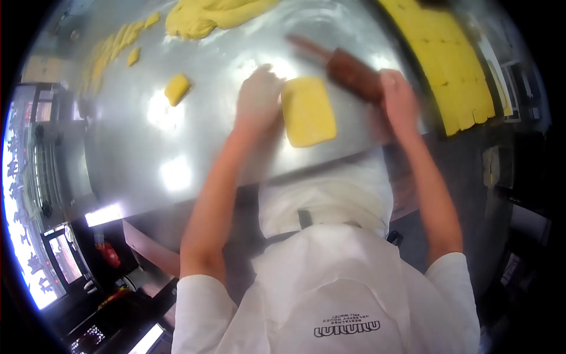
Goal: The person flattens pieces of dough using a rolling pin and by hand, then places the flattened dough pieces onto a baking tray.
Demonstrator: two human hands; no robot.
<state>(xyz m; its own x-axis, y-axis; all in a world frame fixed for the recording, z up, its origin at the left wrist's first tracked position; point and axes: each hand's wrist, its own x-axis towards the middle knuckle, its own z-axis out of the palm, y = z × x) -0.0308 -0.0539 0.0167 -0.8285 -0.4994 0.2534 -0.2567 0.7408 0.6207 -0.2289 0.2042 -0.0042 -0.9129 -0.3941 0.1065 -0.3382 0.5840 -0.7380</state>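
A flattened yellow dough sheet point(309, 112), roughly rectangular with rounded corners, lies on the metal table in front of me. My right hand point(401, 100) is closed round the near handle of a reddish-brown rolling pin point(355, 75), which is slanted to the right of the sheet and slightly blurred. At the sheet's left edge is my left hand point(259, 97), its fingers smeared by motion; whether it touches the dough I cannot tell. A small dough piece point(177, 89) sits farther left.
A large dough mass point(215, 16) lies at the table's far side. Several small dough pieces point(121, 41) stretch along the far left of the shiny metal table point(141, 153). Flat yellow sheets point(451, 68) are laid out in rows on the right.
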